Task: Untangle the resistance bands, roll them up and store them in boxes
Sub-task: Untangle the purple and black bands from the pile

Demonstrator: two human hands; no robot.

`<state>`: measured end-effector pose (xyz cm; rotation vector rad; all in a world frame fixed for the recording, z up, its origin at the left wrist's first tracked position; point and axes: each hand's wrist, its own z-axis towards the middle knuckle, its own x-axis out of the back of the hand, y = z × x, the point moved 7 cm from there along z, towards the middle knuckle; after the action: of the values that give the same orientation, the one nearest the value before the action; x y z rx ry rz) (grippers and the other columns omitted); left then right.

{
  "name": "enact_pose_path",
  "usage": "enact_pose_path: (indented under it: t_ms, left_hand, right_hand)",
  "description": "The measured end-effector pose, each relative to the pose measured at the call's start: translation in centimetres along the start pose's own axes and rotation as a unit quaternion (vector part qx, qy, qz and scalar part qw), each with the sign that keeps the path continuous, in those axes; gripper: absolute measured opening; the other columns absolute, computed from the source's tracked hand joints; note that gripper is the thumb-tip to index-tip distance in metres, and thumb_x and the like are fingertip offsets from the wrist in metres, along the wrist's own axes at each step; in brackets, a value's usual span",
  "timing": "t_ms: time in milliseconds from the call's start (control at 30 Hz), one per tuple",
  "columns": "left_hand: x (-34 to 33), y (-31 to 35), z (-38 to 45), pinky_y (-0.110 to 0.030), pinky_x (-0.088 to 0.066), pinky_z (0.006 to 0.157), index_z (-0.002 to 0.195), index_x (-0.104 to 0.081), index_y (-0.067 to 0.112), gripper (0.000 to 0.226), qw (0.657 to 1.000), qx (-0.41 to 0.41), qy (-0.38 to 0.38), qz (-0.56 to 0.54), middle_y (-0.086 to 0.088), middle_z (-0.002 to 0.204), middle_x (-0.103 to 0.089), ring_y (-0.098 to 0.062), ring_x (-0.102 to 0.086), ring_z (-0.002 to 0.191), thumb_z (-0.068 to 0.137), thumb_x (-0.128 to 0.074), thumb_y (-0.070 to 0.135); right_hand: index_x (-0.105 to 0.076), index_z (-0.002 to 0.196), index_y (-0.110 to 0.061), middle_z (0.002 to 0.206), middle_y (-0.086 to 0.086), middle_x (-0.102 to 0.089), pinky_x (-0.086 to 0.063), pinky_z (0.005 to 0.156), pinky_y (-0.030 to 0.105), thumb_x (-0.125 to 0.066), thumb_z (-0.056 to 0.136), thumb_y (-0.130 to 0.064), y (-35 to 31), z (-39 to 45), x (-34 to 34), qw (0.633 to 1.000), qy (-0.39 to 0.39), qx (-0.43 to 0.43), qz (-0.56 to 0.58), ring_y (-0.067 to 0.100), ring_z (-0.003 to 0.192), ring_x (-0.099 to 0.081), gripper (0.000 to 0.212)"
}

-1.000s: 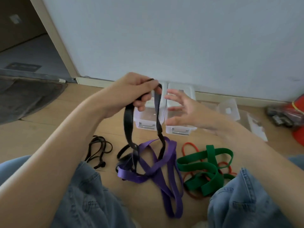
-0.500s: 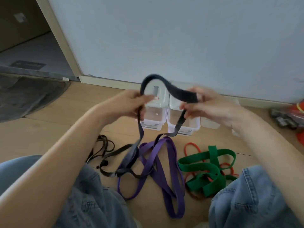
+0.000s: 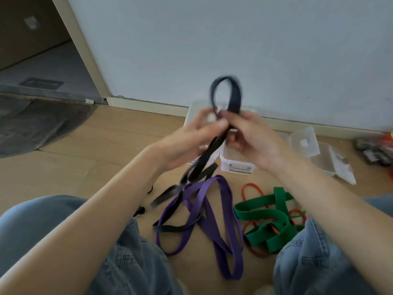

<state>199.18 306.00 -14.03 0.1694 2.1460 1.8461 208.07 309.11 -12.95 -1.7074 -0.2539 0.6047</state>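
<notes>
Hands meet in front of the chest, both on the flat black rubber resistance band point(image 3: 225, 96). Left hand point(image 3: 191, 143) has fingers curled round the band's two strands just below the loop; right hand point(image 3: 253, 139) pinches the same spot from the other side. Frame is motion-blurred, so exact finger placement is unclear. A closed loop of the band stands up above the fingers; the rest hangs down and trails onto the floor, where it crosses the wide purple rubber resistance band point(image 3: 221, 226).

Step in hand, as judged: start of rolling the black band, with the untangling not finished, since its tail looks threaded through the purple one. Next move probably calls for drawing the tail clear of the purple band before winding the loop tighter, or the roll will drag the purple band along.

Other bands on the floor: a broad green rubber band point(image 3: 265, 213) lying over a thin red rubber band point(image 3: 253, 186), just right of the purple.

Surface: light wooden plank floor point(image 3: 119, 143). Clear plastic storage boxes point(image 3: 236, 162) sit behind the hands against the pale grey wall point(image 3: 234, 39), with a loose clear lid point(image 3: 304, 141) to their right. Dark grey mat point(image 3: 38, 122) lies at a doorway, upper left. Person sits on the floor in blue jeans point(image 3: 131, 269).
</notes>
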Motion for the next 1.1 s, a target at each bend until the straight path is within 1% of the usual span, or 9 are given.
enact_pose_path:
  t_ms: [133, 267, 400, 500, 533, 667, 800, 867, 1100]
  left_hand:
    - [-1.6, -7.5, -0.5, -0.022, -0.052, 0.083, 0.114, -0.056, 0.021, 0.038, 0.941, 0.115, -0.107, 0.299, 0.005, 0.094, -0.069, -0.008, -0.065, 0.09, 0.079, -0.072, 0.017]
    - [3.6, -8.5, -0.7, -0.03, -0.049, 0.083, 0.112, -0.055, 0.006, 0.026, 0.848, 0.187, -0.011, 0.496, -0.008, 0.099, -0.066, -0.024, -0.063, 0.095, 0.086, -0.059, 0.009]
    - [6.7, -1.1, -1.0, -0.021, -0.046, 0.06, 0.115, -0.044, 0.018, 0.027, 0.912, 0.094, 0.1, 0.386, 0.002, 0.077, -0.061, -0.01, -0.057, 0.066, 0.091, -0.057, 0.019]
    - [6.4, 4.0, -1.9, -0.019, -0.041, 0.058, 0.109, -0.053, 0.026, 0.019, 0.92, -0.021, 0.128, 0.369, 0.01, 0.067, -0.059, 0.0, -0.051, 0.057, 0.09, -0.057, 0.029]
    - [5.5, 4.3, -2.0, -0.017, -0.04, 0.055, 0.104, -0.053, 0.027, 0.015, 0.908, -0.026, 0.103, 0.404, 0.01, 0.064, -0.06, 0.002, -0.051, 0.055, 0.09, -0.057, 0.031]
    - [0.3, 1.4, -1.1, -0.015, -0.041, 0.053, 0.098, -0.042, 0.029, 0.019, 0.866, 0.008, -0.047, 0.498, 0.002, 0.082, -0.067, -0.003, -0.055, 0.06, 0.089, -0.058, 0.033]
    - [1.0, 1.5, -0.9, -0.01, -0.045, 0.052, 0.108, -0.039, 0.024, 0.036, 0.902, -0.004, -0.027, 0.431, 0.015, 0.072, -0.069, 0.003, -0.058, 0.06, 0.084, -0.066, 0.026]
    - [1.4, -0.2, -0.7, -0.01, -0.048, 0.062, 0.107, -0.045, 0.021, 0.034, 0.91, 0.014, -0.031, 0.413, 0.007, 0.074, -0.067, 0.003, -0.06, 0.067, 0.082, -0.068, 0.018]
    - [2.0, -5.9, 0.3, -0.029, -0.047, 0.088, 0.1, -0.058, 0.005, 0.014, 0.931, 0.109, -0.039, 0.345, -0.01, 0.097, -0.064, -0.019, -0.061, 0.094, 0.089, -0.057, 0.014]
  right_hand:
    - [-0.056, 0.076, -0.009, 0.057, 0.001, -0.059, -0.042, 0.041, 0.015, -0.042, 0.097, -0.009, -3.3, 0.1, 3.1, 0.984, 0.062, 0.061, 0.156, 0.008, 0.047, -0.052, 0.025]
    - [-0.052, 0.081, -0.007, 0.069, 0.006, -0.059, -0.055, 0.063, 0.023, -0.043, 0.097, -0.005, -3.6, 0.0, 7.3, 0.97, 0.151, 0.113, 0.155, 0.014, 0.064, -0.058, 0.019]
    - [-0.05, 0.11, -0.007, 0.097, 0.01, -0.055, -0.053, 0.086, 0.035, -0.048, 0.092, 0.002, 0.7, 0.1, 8.5, 0.968, 0.103, -0.024, -0.228, 0.017, 0.083, -0.058, 0.02]
    - [-0.022, 0.146, -0.021, 0.128, 0.004, -0.048, -0.042, 0.086, 0.025, -0.057, 0.087, -0.009, 4.5, -1.1, 8.4, 0.803, -0.062, -0.153, -0.573, 0.014, 0.103, -0.053, 0.069]
    - [-0.014, 0.149, -0.024, 0.143, -0.001, -0.036, -0.038, 0.093, 0.024, -0.061, 0.086, -0.017, 4.4, -1.2, 7.9, 0.794, -0.073, -0.137, -0.588, 0.013, 0.119, -0.047, 0.079]
    - [-0.019, 0.146, -0.038, 0.143, -0.03, -0.027, -0.029, 0.107, 0.021, -0.077, 0.071, -0.042, 4.0, -1.5, 2.4, 0.896, -0.154, -0.059, -0.412, -0.004, 0.134, -0.028, 0.095]
    - [-0.066, 0.098, -0.018, 0.088, -0.01, -0.07, -0.05, 0.091, 0.028, -0.065, 0.085, -0.014, 3.0, -1.0, 0.1, 0.945, -0.134, -0.009, -0.297, 0.002, 0.088, -0.065, 0.014]
    - [-0.066, 0.089, -0.014, 0.073, -0.006, -0.067, -0.052, 0.079, 0.026, -0.06, 0.086, -0.004, 1.6, -0.6, 0.7, 0.975, -0.11, -0.006, -0.193, 0.008, 0.076, -0.064, 0.012]
    - [-0.055, 0.07, -0.009, 0.057, 0.001, -0.042, -0.054, 0.073, 0.035, -0.046, 0.086, 0.004, -2.5, -0.4, 2.9, 0.986, -0.033, 0.082, 0.144, 0.014, 0.062, -0.053, 0.023]
